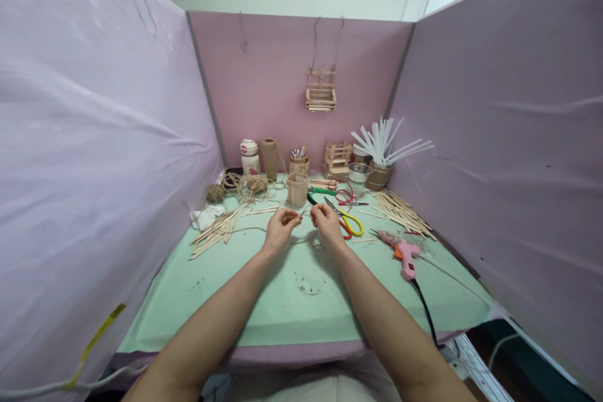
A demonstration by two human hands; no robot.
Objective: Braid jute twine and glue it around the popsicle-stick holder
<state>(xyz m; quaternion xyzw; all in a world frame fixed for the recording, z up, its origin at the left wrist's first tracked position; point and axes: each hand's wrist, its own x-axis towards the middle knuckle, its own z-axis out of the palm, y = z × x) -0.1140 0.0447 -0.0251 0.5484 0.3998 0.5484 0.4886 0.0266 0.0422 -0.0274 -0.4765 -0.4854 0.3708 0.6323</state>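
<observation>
My left hand (281,228) and my right hand (326,223) are raised over the middle of the table, a small gap between them. Each pinches a thin length of twine (305,213), and a strand of it hangs below and trails off to the left. Just behind my hands stands a small pot covered in wooden sticks (297,191). Scissors with red and yellow handles (352,223) lie beside my right hand. Green-handled pliers (323,191) rest behind it, partly hidden.
A pink glue gun (404,252) with a black cord lies on the right. Wooden sticks lie in piles at left (214,235) and right (406,213). Tangled twine (247,186), a spool (270,159), a clear cup (358,177) and white glue sticks (380,141) stand along the back.
</observation>
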